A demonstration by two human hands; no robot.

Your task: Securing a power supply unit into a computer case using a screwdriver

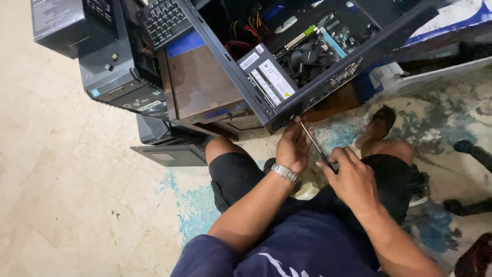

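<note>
I am gripping the screwdriver in my right hand, its tip at the computer case edge at 12 o'clock, my left hand closed around the shaft, steadying it; next I probably need careful turning.

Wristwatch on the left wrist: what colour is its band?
Silver metal wristwatch, clearest in the head view.

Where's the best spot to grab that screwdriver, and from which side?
Probably the dark handle end of the screwdriver, from the person's own side. Its thin metal shaft slants up with the tip against the lower edge of the open computer case, so only the thick handle gives a firm grip. The right hand wraps it there; the left hand steadies the shaft near the tip.
</note>
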